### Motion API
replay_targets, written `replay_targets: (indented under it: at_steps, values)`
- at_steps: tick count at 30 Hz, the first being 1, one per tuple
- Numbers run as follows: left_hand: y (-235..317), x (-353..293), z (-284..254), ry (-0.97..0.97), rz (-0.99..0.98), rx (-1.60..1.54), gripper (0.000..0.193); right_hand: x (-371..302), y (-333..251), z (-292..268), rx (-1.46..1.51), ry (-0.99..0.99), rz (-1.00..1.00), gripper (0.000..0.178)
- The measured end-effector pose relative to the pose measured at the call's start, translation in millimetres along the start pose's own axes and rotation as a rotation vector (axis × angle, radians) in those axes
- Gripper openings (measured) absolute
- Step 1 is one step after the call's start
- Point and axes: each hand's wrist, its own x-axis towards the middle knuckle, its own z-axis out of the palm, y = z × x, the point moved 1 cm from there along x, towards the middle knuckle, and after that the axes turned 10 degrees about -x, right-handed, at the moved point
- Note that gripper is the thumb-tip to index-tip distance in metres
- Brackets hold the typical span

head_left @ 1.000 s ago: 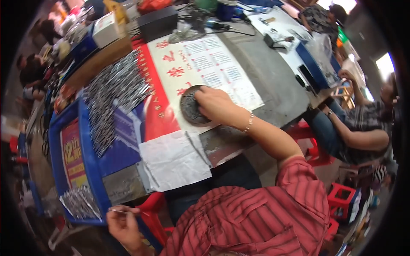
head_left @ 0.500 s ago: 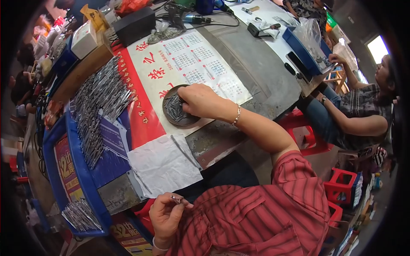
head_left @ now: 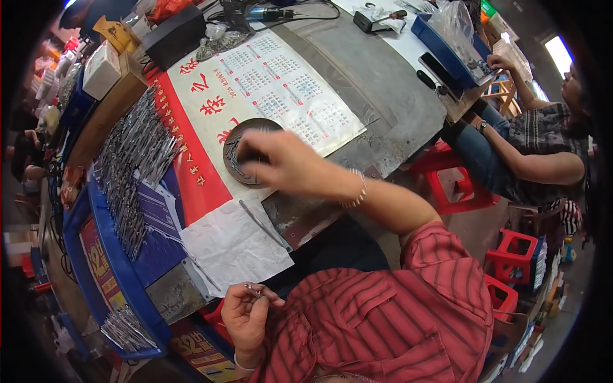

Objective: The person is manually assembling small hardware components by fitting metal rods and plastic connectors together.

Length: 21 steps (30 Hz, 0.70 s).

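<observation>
My right hand (head_left: pixel 284 165), blurred by motion, is over the near right side of a round metal dish (head_left: pixel 231 167). Its fingers curl downward, and I cannot make out whether anything is between them. Thin grey metal pins (head_left: pixel 235 145) lie inside the dish, partly hidden by the hand. Low in front of my body, my left hand (head_left: pixel 246 322) is closed, thumb against fingers, on a small shiny metal piece (head_left: pixel 254 292). Between that hand and the dish, a white cloth (head_left: pixel 233 246) hangs over the table edge, with a slim metal strip (head_left: pixel 260 221) across it.
A big pile of thin metal rods (head_left: pixel 137 166) lies left of the red-bordered calendar sheet (head_left: pixel 306 96). Beside it is a blue tray (head_left: pixel 112 255) holding more rods. A black box (head_left: pixel 175 38) and an electric screwdriver (head_left: pixel 271 14) sit far back. Another person (head_left: pixel 530 140) sits at right.
My right hand has lifted out of the dish's pins and drawn back a little toward its near right rim. My left hand stays closed near my body. The whole view has shifted slightly.
</observation>
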Motion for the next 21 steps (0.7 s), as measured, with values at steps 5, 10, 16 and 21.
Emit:
replay_targets:
  at_steps: [5, 10, 16, 21]
  values:
    - [-9, 6, 2, 0.0, 0.045, -0.057, 0.015, -60, -45, 29, 0.434, -0.128, 0.089, 0.018]
    - [-9, 9, 8, 0.038, 0.103, -0.082, 0.014, -91, -60, 55, 0.692, -0.044, 0.158, 0.013]
    - [-14, 5, 5, 0.05, 0.154, -0.104, 0.016, -96, -63, 49, 0.765, -0.092, 0.194, 0.012]
    - [-13, 5, 11, 0.071, 0.18, -0.112, 0.018, -100, -60, 44, 0.672, -0.114, 0.173, 0.015]
